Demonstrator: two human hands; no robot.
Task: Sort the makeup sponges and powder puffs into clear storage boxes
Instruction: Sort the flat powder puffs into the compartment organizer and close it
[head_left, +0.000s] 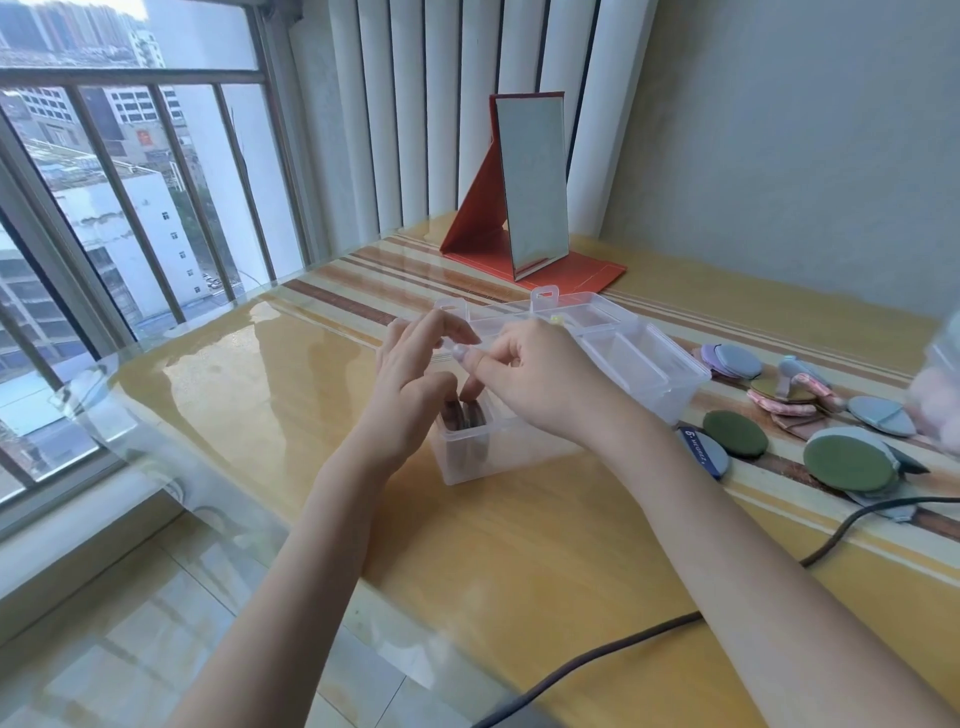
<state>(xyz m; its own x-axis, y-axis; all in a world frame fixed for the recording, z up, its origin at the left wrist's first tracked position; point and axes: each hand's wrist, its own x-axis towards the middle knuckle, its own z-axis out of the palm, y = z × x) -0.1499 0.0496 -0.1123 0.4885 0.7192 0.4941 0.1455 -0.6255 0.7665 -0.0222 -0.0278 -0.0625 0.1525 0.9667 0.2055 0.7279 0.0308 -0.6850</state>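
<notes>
A clear storage box (498, 457) stands mid-table with its lid (545, 304) swung back. Its near compartment holds dark powder puffs (464, 415) on edge. My right hand (535, 376) curls over that compartment, fingertips down against the puffs and thumb above the rim. My left hand (410, 379) arches beside it with relaxed fingers touching the clear edge. A second clear box (644, 371) sits just behind on the right. Loose puffs lie to the right: a small green one (735, 434), a larger green one (852, 462), blue-grey ones (737, 361) and pink ones (784, 408).
A red folding mirror (535, 187) stands at the back. A black cable (613, 652) crosses the table's near edge. The window railing (130, 78) runs along the left. A blurred clear container (943, 379) with pink contents sits at the right edge.
</notes>
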